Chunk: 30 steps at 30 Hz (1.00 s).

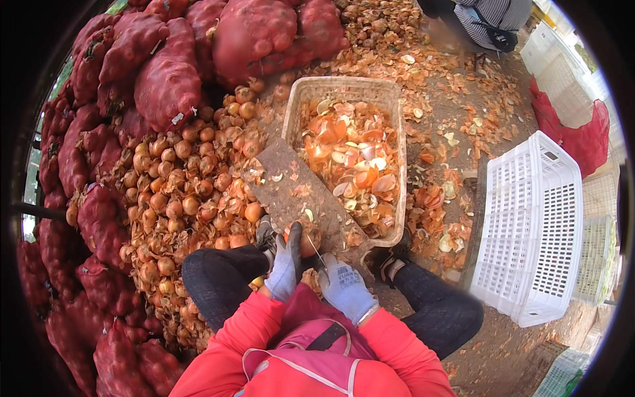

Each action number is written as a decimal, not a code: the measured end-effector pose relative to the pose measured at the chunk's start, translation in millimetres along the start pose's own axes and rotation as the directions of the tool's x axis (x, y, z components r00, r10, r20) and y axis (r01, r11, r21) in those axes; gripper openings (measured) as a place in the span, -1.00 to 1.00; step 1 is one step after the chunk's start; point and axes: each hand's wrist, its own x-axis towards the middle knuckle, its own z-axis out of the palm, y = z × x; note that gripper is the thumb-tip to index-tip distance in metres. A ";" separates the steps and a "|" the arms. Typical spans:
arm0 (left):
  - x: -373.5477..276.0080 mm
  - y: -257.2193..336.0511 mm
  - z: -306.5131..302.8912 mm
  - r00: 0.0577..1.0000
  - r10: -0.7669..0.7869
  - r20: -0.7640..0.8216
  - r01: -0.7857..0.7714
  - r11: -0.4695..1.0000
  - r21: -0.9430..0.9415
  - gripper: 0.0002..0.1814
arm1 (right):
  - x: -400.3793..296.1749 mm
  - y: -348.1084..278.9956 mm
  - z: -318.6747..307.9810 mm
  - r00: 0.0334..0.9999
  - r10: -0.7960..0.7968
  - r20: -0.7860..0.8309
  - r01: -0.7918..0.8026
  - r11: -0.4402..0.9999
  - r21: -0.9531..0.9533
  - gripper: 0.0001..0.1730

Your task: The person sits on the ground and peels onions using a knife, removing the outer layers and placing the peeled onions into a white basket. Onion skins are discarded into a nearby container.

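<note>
My left hand (285,265), in a pale blue work glove with dark fingers, grips an onion (308,236) over the near end of a dirty wooden board (285,186). In my right hand (346,287), gloved alike, is a knife (316,249) whose thin blade points at the onion's side; I cannot tell whether it touches. Most of the knife's handle is hidden by the glove. The board lies slantwise across the left side of a tan plastic crate (403,164). Onion skins and cut ends (354,159) fill much of the crate's bottom.
Loose onions (173,198) are heaped at my left, with red mesh sacks of onions (168,79) piled behind them. White plastic crates (528,228) stand at the right, near a red mesh sack (570,131). Skins (446,89) litter the ground. Another person (476,22) is at the top right.
</note>
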 end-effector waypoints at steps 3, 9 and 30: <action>5.4 22.1 -5.9 0.968 -0.043 0.247 0.044 0.999 0.002 -0.11 | 13.4 2.9 4.3 0.999 0.025 -0.032 -0.029 0.992 -0.123 -0.66; -13.8 49.6 3.2 0.737 0.475 0.481 -0.499 -0.097 0.861 0.13 | 29.7 -16.3 -9.5 1.000 -0.003 -0.010 0.002 0.994 -0.107 -0.69; 11.2 45.8 -6.4 0.706 0.235 0.668 -0.693 0.035 0.720 0.09 | 9.6 -3.1 -11.6 0.993 0.113 0.024 -0.103 0.964 -0.247 -0.71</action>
